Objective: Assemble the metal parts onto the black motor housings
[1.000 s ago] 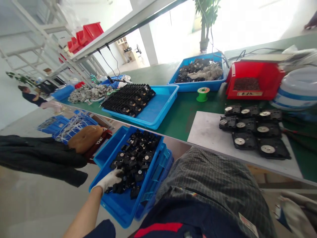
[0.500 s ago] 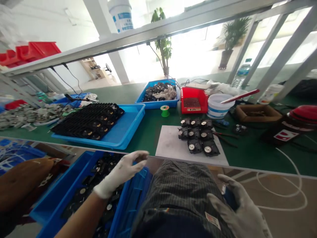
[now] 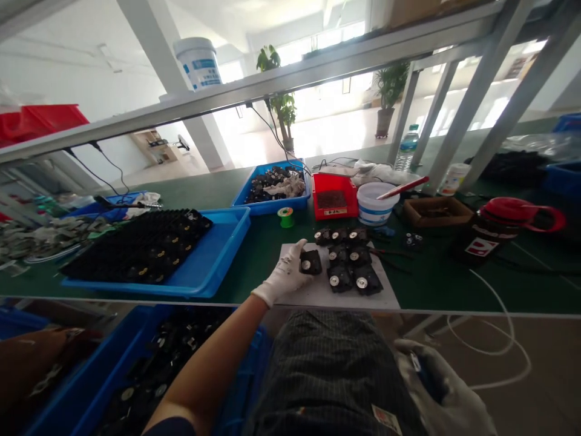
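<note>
My left hand (image 3: 287,274), in a white glove, is closed on a black square part (image 3: 310,263) with a silver disc, over the left side of the white sheet (image 3: 385,295). Just right of it, several similar black parts (image 3: 362,281) stand in rows on the sheet. Low at the right, beside my lap, my right hand (image 3: 447,393) in a gloved grip is wrapped round a dark blue tool (image 3: 429,376), whose lower end is hidden by the palm.
A blue tray (image 3: 227,242) with stacked black parts lies left, a solder spool (image 3: 285,217) at the middle. Behind are a red bin (image 3: 334,212), a white tub (image 3: 376,212) and a cardboard box (image 3: 436,219). A red-lidded bottle (image 3: 485,233) stands right. Blue crates (image 3: 131,339) sit below the table's left edge.
My left hand has moved up and right from beside the crates to the white sheet, and now grips a black part. My right hand stays low with the tool. The view has shifted somewhat.
</note>
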Motion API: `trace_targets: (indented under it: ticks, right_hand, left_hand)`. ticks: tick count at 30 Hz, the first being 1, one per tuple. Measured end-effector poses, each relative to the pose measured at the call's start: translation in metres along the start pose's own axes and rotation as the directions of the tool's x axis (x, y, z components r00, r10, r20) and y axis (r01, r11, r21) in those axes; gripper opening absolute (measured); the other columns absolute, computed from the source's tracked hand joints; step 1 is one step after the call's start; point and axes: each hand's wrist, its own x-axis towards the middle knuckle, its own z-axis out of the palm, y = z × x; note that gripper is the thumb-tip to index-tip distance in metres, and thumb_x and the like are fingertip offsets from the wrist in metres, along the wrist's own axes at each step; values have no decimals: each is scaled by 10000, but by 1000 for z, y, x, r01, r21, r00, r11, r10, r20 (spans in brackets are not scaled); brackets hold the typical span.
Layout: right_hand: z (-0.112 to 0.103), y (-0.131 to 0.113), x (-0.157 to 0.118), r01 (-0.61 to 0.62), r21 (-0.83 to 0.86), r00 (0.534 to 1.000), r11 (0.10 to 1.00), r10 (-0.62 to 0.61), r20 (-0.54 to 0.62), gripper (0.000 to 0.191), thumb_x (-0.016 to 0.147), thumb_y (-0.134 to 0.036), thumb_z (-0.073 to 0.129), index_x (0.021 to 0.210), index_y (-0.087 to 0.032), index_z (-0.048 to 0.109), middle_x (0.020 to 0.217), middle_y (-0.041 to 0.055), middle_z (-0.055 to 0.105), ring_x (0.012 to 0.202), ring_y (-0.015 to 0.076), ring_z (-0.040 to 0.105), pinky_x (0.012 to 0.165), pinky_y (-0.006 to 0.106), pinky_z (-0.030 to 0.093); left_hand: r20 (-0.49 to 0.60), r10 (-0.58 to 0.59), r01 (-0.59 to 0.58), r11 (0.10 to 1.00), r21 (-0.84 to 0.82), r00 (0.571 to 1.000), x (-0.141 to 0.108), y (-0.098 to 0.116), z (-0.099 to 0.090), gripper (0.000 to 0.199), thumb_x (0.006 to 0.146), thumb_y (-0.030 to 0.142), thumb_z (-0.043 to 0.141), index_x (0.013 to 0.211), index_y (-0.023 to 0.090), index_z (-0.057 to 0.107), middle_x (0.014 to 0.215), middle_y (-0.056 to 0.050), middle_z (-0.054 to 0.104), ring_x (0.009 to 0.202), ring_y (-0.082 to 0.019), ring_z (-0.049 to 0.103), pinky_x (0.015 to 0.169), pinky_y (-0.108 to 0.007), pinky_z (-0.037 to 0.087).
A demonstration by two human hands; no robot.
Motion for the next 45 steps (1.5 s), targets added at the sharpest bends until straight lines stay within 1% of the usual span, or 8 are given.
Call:
trace_targets:
  ticks: [5,8,10,13,16,25,36,45]
  right_hand:
    - [28,-21,12,-152,234,947,960,73,314,481,810,-609,748,1091,-218,743,957,66,791,916,290,754,783,357,618]
    - [39,-42,11,-277,411,814,868,-15,580,510,796,-572,806,1139,-198,753,1068,89,785,1033,311,735,927,420,591]
    - [42,-49,4,-382,475,773,793,-7,634,485,793,-558,832,1107,-195,756,1048,88,786,1025,312,736,924,431,592]
    - [41,-49,-10,-446,501,798,741,77,597,471,770,-548,860,1060,-193,752,960,71,781,958,300,742,868,407,602]
    - [35,-43,-19,-392,449,828,803,96,552,429,784,-513,845,1053,-193,750,939,62,775,906,276,742,843,373,604]
    - [22,-45,-31,-54,309,897,950,-90,433,202,838,-395,747,945,-224,768,904,41,762,844,226,735,772,285,606]
    - [46,-14,-9,-271,353,886,895,89,455,399,814,-535,769,992,-178,762,983,90,801,962,303,739,873,407,600]
    - [28,-16,-21,194,175,924,965,-240,298,207,892,-310,661,1053,-246,775,1050,72,788,978,255,755,928,362,608]
  left_hand:
    - [256,278,-278,960,-37,926,-80,37,-14,856,825,133,741,1594,282,397,1565,-114,534,1433,-321,523,1231,-480,398]
    - [385,441,-448,891,-79,810,-118,56,-17,766,943,130,619,1633,286,325,1556,-130,543,1400,-302,557,1206,-457,430]
    - [372,400,-382,916,-124,838,-135,61,-15,824,933,194,696,1646,301,298,1587,-139,506,1430,-323,527,1219,-472,417]
    - [321,165,-58,946,-319,933,-151,57,2,1084,728,354,935,1630,274,339,1580,-163,500,1442,-385,500,1209,-506,430]
    - [298,-6,197,763,-616,955,-167,54,26,828,784,396,874,1514,235,518,1441,-148,622,1317,-360,608,1111,-466,519]
    - [151,-32,114,811,-574,988,-183,79,29,404,811,246,763,1216,240,751,1052,-53,692,951,-220,664,848,-307,547]
    - [153,-301,331,735,-592,941,-151,65,77,357,795,208,667,1142,151,729,1143,-108,772,1102,-286,702,995,-393,538]
    - [68,-220,213,749,-627,973,-160,72,74,258,770,196,640,1015,152,706,1004,-94,732,972,-252,688,914,-368,545]
